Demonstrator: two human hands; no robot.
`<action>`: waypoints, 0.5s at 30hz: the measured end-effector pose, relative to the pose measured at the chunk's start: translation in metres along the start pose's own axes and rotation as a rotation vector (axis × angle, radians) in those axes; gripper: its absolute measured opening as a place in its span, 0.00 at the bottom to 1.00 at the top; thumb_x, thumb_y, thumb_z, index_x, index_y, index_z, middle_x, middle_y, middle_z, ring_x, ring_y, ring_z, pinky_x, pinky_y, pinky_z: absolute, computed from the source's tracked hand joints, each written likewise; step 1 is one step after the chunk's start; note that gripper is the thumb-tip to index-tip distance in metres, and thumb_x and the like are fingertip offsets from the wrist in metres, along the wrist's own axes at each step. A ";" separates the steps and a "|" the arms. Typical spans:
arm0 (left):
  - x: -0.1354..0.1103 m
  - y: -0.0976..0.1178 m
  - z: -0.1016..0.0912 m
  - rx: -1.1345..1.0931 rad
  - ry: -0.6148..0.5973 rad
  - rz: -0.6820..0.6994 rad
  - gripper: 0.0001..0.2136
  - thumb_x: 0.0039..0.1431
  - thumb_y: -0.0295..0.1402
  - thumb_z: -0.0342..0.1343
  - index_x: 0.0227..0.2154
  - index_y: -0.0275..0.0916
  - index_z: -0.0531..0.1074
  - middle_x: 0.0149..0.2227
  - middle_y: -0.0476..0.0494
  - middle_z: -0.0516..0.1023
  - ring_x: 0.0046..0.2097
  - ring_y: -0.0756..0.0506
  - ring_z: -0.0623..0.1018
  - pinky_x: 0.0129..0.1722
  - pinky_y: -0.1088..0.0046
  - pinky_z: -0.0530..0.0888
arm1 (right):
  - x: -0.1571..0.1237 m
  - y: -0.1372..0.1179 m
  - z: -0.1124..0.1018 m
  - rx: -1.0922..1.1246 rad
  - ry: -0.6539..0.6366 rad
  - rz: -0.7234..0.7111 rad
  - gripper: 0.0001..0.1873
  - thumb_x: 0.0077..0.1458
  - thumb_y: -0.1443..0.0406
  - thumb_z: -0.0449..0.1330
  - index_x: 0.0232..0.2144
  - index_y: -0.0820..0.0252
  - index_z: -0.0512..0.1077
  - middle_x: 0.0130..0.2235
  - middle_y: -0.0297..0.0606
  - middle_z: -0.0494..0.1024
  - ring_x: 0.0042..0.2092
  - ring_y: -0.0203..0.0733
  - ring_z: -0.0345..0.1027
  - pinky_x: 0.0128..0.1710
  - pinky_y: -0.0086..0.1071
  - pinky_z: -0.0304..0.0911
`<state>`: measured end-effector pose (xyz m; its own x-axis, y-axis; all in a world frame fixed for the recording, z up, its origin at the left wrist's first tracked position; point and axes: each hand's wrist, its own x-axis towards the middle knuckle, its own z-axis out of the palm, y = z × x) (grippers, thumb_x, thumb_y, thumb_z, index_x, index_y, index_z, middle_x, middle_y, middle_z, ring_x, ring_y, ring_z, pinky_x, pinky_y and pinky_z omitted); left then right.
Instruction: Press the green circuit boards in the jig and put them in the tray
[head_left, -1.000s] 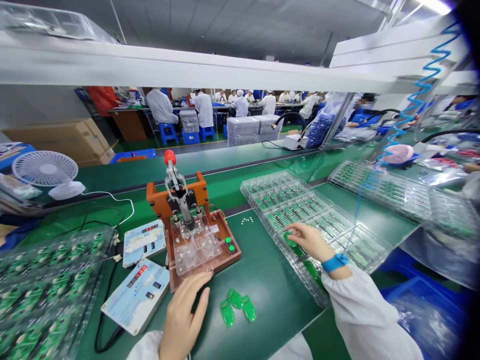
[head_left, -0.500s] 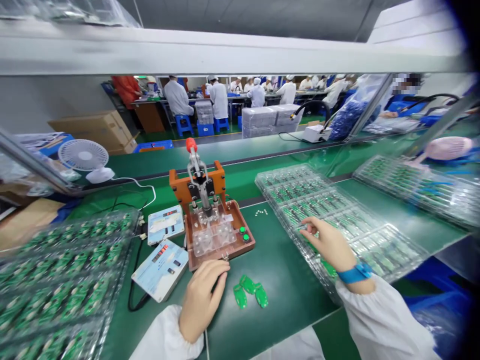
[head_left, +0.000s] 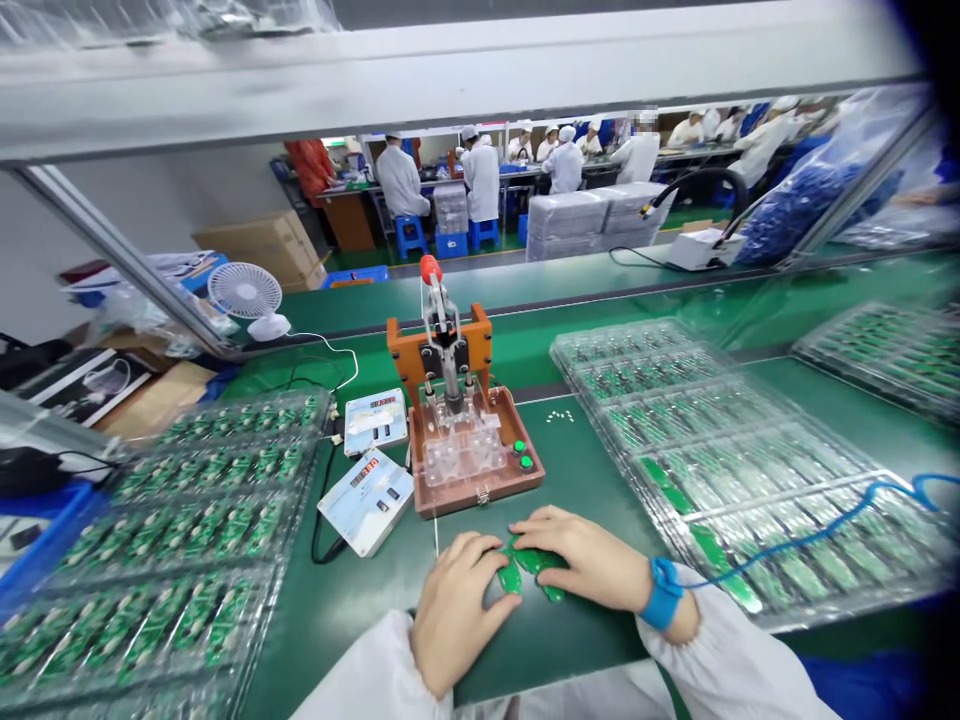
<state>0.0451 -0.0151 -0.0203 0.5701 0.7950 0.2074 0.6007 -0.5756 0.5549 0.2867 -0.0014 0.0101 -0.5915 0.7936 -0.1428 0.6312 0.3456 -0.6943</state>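
Both my hands rest on a small cluster of green circuit boards (head_left: 531, 570) lying on the green mat near the front edge. My left hand (head_left: 457, 605) lies with curled fingers touching the boards' left side. My right hand (head_left: 581, 560), with a blue wrist strap (head_left: 660, 592), covers the boards from the right, fingers bent over them. Just beyond stands an orange-brown press fixture (head_left: 469, 440) with a red-knobbed lever (head_left: 430, 268) and a clear plate.
Clear trays of green boards (head_left: 712, 450) fill the right side, and more trays (head_left: 165, 540) fill the left. Two small meter boxes (head_left: 367, 490) with cables sit left of the fixture. A desk fan (head_left: 246, 292) stands behind. Workers in white sit at far benches.
My right hand has left the right-hand tray and come down onto the loose green boards. My left hand has slid right to meet them. The view has shifted left.
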 end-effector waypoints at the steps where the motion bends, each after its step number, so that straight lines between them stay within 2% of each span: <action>1: 0.000 -0.001 0.000 0.001 -0.005 0.003 0.18 0.49 0.29 0.75 0.43 0.42 0.77 0.50 0.45 0.81 0.52 0.34 0.77 0.48 0.51 0.79 | 0.002 0.001 -0.001 -0.001 -0.002 -0.008 0.25 0.55 0.76 0.69 0.55 0.60 0.78 0.61 0.41 0.77 0.61 0.53 0.67 0.63 0.46 0.65; 9: -0.001 -0.001 -0.002 -0.041 0.017 0.015 0.16 0.50 0.25 0.74 0.41 0.42 0.78 0.48 0.49 0.83 0.50 0.36 0.78 0.47 0.54 0.79 | 0.009 0.003 0.001 -0.002 0.013 -0.048 0.25 0.54 0.75 0.72 0.53 0.58 0.78 0.54 0.40 0.81 0.55 0.51 0.71 0.59 0.44 0.68; 12: -0.002 -0.003 -0.019 -0.073 0.055 0.006 0.17 0.50 0.24 0.74 0.42 0.44 0.78 0.47 0.50 0.83 0.50 0.38 0.78 0.48 0.56 0.79 | 0.004 -0.001 -0.009 0.026 0.030 -0.101 0.23 0.56 0.71 0.73 0.53 0.58 0.77 0.54 0.39 0.80 0.55 0.48 0.71 0.58 0.39 0.68; 15: 0.005 -0.013 -0.048 -0.063 0.147 0.020 0.13 0.55 0.27 0.70 0.42 0.45 0.79 0.50 0.49 0.82 0.52 0.39 0.77 0.51 0.56 0.78 | 0.006 -0.004 -0.027 0.048 0.139 -0.195 0.20 0.60 0.65 0.72 0.53 0.55 0.76 0.55 0.38 0.79 0.57 0.45 0.71 0.59 0.38 0.67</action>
<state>0.0132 0.0051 0.0126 0.4905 0.8059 0.3316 0.5514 -0.5817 0.5979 0.2936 0.0155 0.0311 -0.6232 0.7765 0.0934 0.4855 0.4777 -0.7322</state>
